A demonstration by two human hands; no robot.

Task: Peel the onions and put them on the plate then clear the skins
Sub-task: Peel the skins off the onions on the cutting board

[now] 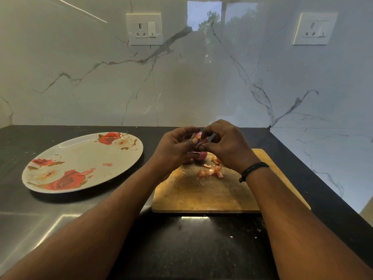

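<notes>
Left hand [175,150]: fingers curled round onion [198,139], held above board [203,190] | Right hand [226,145]: fingertips pinching onion top | Second onion [198,155]: on board, under hands | Skins [211,171]: loose on board, near right wrist | Plate [80,164]: left of board, apart

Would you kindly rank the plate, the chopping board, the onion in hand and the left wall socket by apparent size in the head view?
1. Board and plate: similar, too close to rank.
2. Socket, though it sits farther away.
3. Onion, mostly hidden by both hands.
</notes>
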